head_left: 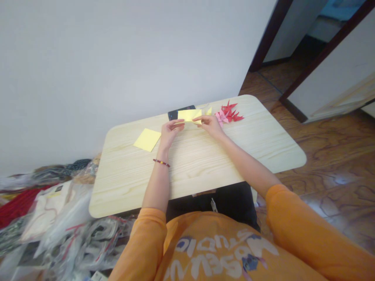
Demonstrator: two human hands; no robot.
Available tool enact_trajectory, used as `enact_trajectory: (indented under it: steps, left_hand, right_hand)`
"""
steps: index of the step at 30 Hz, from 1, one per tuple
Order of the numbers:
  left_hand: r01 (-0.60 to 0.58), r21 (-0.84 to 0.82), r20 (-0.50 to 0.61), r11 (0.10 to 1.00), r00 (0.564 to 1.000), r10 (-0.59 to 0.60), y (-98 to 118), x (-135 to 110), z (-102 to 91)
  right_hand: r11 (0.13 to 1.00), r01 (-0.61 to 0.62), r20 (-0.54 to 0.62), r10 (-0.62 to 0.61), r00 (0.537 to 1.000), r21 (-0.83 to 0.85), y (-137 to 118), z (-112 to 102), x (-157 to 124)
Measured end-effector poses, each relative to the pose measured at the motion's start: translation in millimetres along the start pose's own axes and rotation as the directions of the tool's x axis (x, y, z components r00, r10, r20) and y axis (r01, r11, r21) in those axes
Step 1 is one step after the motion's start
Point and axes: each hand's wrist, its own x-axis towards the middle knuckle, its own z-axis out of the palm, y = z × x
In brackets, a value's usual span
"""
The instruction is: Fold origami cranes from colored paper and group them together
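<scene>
Between my two hands is a creased sheet of yellow paper, raised a little above the far side of the table. My left hand pinches its lower left corner between thumb and fingers. At the lower right corner, my right hand grips the same sheet in a similar pinch. Left of my left wrist lies a flat stack of yellow square paper. Beyond my right hand sit folded paper cranes: red ones, pink ones and a yellow one.
A black phone lies at the back edge of the pale wooden table, partly behind the paper. The wall stands right behind. Plastic-wrapped bundles crowd the floor at left. An open doorway is at the upper right.
</scene>
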Motion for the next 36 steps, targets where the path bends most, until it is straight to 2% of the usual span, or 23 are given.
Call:
enact_trajectory:
  steps: [4,8,12,18,23,27,31,36]
  left_hand:
    - [-0.037,0.096,-0.086,0.995,0.995,0.045,-1,2,1.3]
    - [-0.085,0.149,-0.087,0.985,0.991,0.099,0,2,3.0]
    - [-0.085,0.145,-0.041,0.986,0.995,0.092,0,0,4.4]
    - [-0.023,0.08,0.126,0.997,0.992,0.013,0,-1,4.3]
    - [0.023,0.063,0.132,0.998,0.991,-0.031,0,-3,5.1]
    - [-0.032,0.156,0.123,0.987,0.992,0.013,2,-3,4.8]
    - [-0.133,0.279,0.121,0.951,0.987,0.102,4,-2,4.3]
    - [-0.13,0.303,0.125,0.944,0.988,0.096,5,-3,4.4]
  right_hand:
    - [0.985,-0.065,-0.068,0.077,0.995,0.157,-5,2,1]
    - [0.984,-0.061,-0.094,0.078,0.992,0.165,-11,1,-1]
    - [0.987,-0.063,-0.073,0.074,0.995,0.149,-11,1,-1]
    - [0.979,-0.076,-0.039,0.085,0.996,0.19,-10,0,0]
    - [0.965,-0.143,0.045,0.137,0.99,0.221,-12,-2,-1]
    - [0.975,-0.134,0.073,0.123,0.99,0.177,-10,0,-2]
    - [0.998,-0.036,0.048,0.034,0.998,0.05,-7,1,-3]
    - [0.999,0.001,0.018,0.0,1.0,-0.042,-1,-1,-2]
